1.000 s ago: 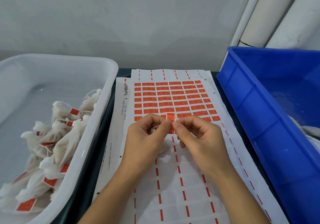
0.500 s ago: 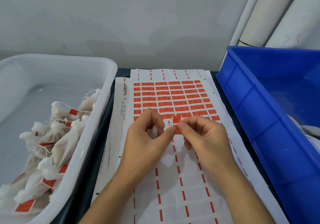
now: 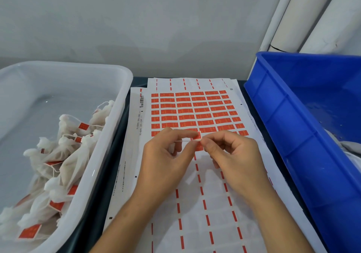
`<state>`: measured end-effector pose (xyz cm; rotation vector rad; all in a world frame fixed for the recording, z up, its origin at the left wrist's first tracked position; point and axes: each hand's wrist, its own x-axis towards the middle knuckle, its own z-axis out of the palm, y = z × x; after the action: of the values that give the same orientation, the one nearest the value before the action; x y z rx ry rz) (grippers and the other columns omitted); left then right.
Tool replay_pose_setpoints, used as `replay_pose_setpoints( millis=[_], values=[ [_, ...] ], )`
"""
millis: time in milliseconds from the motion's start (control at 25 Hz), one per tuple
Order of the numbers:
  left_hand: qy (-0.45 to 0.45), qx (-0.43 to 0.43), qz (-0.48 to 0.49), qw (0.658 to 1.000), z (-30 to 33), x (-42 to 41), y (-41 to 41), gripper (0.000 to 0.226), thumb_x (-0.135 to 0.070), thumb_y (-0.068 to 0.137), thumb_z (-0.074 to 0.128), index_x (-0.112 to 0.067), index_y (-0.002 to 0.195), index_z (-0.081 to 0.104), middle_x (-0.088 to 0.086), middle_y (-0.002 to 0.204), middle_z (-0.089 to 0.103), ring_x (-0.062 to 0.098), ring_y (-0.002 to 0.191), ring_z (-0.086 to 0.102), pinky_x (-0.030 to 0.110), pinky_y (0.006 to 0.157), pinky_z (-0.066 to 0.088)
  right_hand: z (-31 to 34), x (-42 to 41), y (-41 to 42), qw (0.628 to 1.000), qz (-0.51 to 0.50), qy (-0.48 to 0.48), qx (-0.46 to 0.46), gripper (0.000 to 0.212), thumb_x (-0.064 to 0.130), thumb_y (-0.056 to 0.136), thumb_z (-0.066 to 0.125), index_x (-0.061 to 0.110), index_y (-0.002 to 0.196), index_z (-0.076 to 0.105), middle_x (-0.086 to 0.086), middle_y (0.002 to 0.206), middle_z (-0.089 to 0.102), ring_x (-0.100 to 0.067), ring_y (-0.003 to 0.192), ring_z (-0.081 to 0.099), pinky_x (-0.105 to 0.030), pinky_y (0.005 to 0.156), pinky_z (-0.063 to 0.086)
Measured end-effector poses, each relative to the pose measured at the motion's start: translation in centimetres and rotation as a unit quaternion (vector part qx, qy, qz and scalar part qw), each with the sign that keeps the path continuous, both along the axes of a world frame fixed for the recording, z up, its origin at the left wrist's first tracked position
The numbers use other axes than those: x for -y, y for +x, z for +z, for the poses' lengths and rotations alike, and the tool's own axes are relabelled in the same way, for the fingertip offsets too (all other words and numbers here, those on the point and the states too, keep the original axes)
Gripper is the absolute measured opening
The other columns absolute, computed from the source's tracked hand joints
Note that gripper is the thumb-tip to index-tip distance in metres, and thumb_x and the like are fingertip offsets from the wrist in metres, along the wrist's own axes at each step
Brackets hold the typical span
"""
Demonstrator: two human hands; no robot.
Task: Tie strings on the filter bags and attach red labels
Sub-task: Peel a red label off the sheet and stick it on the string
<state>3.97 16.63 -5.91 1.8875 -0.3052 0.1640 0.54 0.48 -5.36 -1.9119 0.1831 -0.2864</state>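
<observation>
Pinching one red label [image 3: 197, 136] between my left hand [image 3: 166, 161] and right hand [image 3: 232, 159].
Both hands' fingers curled; white string [image 3: 182, 141] runs into the label above the label sheet [image 3: 195, 114].

red label [image 3: 197, 136] now folded over white string [image 3: 185, 140], left hand [image 3: 168, 161] shifted lower

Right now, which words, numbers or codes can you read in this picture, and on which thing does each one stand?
"0802-1600 14458-56", approximately; the small digits are uncertain: printed sideways on the left margin of the label sheet.
Barcode on the same margin: its bars show, no digits readable.
Line of small print lower on that margin: too small to read.
Pale marks on the red labels: too blurred to read.
</observation>
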Motion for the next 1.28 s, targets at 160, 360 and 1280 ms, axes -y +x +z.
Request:
replay_pose_setpoints(
  millis=[160,360,1280],
  values=[
    [0.007,-0.016,0.011,1.0,-0.23,-0.02,0.21,0.013,-0.033,0.094,0.073,-0.035,0.106,0.078,-0.025,0.097,0.071,0.003,0.098,0.064,0.012,0.081,0.053,0.01,0.04,0.04,0.999,-0.031,-0.01,0.027,0.024,0.061,0.08,0.064,0.041,0.092,0.07,0.036,0.096,0.069,0.01,0.098,0.065,-0.001,0.063,0.049],
    [0.016,-0.042,-0.005,0.999,-0.44,0.04,0.33,0.008,-0.034,0.096,0.069,-0.035,0.098,0.077,-0.024,0.094,0.071,0.004,0.097,0.065,0.017,0.079,0.055,-0.25,-0.28,0.39,0.999,-0.023,0.026,0.037,0.023,0.056,0.088,0.061,0.036,0.098,0.069,0.031,0.096,0.071,0.005,0.092,0.07,-0.002,0.069,0.05],
    [0.006,-0.061,-0.028,0.998,-0.39,-0.07,0.45,0.011,-0.032,0.097,0.069,-0.037,0.089,0.075,-0.023,0.089,0.072,0.005,0.093,0.066,0.019,0.077,0.055,-0.52,-0.26,0.45,0.998,0.011,0.055,0.031,0.024,0.049,0.093,0.057,0.027,0.094,0.068,0.015,0.08,0.074,-0.005,0.078,0.073,-0.007,0.066,0.052]
  ],
)
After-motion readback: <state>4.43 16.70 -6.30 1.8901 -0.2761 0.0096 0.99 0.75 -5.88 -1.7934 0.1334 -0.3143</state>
